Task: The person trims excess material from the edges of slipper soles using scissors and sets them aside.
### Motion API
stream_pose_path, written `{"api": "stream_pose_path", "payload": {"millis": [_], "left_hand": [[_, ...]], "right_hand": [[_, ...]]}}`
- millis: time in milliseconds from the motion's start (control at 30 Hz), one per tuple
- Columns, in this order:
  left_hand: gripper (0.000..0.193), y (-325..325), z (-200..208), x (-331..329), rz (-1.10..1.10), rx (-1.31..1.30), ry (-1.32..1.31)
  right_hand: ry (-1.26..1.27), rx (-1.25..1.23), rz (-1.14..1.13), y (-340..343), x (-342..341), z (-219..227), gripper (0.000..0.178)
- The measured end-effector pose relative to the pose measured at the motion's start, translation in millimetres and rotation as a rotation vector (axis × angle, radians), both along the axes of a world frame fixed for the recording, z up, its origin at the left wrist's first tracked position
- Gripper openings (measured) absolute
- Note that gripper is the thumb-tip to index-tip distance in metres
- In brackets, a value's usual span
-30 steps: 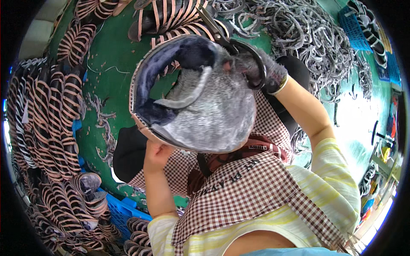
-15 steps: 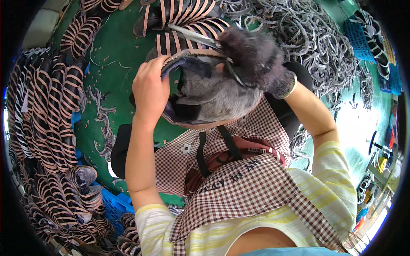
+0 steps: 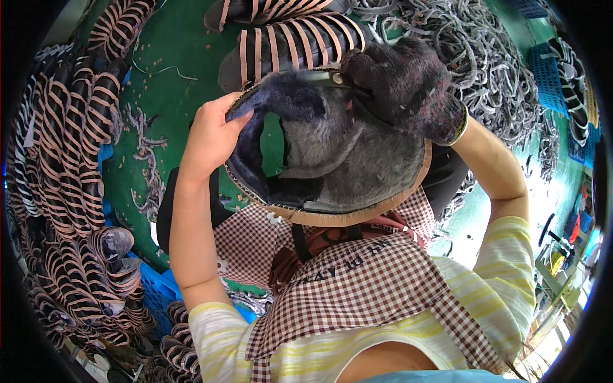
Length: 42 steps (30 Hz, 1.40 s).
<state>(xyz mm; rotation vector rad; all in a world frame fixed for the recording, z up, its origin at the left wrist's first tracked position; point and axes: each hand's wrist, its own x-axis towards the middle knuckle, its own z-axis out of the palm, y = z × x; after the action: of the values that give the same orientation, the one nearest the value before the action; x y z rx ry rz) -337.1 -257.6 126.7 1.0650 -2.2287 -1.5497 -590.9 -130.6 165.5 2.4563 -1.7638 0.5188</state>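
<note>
Left hand (image 3: 207,137) has slid down the fur-lined shoe upper (image 3: 332,153), now tilted open.
Bare left hand pinches its tan-edged rim; gloved right hand (image 3: 402,89) clamps the far side with metal scissors (image 3: 325,78), above the green surface (image 3: 172,70).

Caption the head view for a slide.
Bare left hand and gloved right hand hold a fuzzy grey shoe upper over a green table piled with striped uppers.
</note>
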Motion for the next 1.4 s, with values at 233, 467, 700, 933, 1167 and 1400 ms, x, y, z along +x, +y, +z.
{"api": "stream_pose_path", "payload": {"millis": [233,467,700,933,1167,1400], "left_hand": [[0.025,-26,-129,8,0.031,-0.131,-0.458],[0.035,121,-303,59,0.605,1.283,-0.495],[0.018,-29,-290,-24,0.426,-0.237,-0.259],[0.018,-196,-312,8,0.49,0.27,-0.089],[0.024,-116,-126,20,0.319,0.427,0.301],[0.03,-22,-4,-8,0.414,0.688,0.63]], "right_hand": [[-0.24,0.242,-0.276,-18,-29,-60,0.041],[-0.495,0.508,-0.414,-29,-41,-70,0.034],[-0.542,0.615,-0.575,-30,-57,-69,0.039],[-0.704,0.565,-0.439,-44,-34,-71,0.046],[-0.584,0.385,-0.419,-32,-29,-62,0.043],[-0.109,-0.123,0.05,-31,20,-20,0.042]]}}
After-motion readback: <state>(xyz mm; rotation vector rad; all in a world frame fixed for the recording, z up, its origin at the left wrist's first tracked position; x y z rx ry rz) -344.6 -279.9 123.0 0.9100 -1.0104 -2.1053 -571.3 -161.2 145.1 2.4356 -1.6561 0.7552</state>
